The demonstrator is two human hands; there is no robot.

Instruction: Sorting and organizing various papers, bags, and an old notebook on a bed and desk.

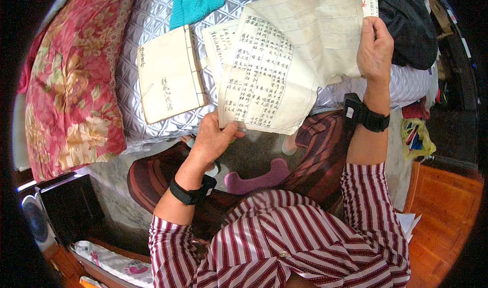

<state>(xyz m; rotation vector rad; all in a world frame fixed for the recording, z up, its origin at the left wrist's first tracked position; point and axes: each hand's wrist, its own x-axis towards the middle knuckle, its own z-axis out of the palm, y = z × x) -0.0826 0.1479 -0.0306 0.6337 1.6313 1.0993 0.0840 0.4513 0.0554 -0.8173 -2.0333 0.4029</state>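
My left hand (216,136) pinches the lower left corner of a large, thin, yellowed paper sheet (267,74) with columns of handwritten characters. The right edge of this sheet is between the thumb and fingers of my right hand (375,46). The sheet is creased and sags in the middle, its right part mostly without writing. To its left a thread-bound booklet (171,78) with handwriting on its cover lies on the quilted silvery bedspread (133,32). Another handwritten paper (219,40) lies partly hidden under the large sheet.
A teal knitted garment (194,6) lies at the bed's far side, a red floral cushion or quilt (76,82) at left. Black cloth (406,28) is at upper right, above a yellow plastic bag (419,139). A pink plastic stool (263,177) shows between the legs.
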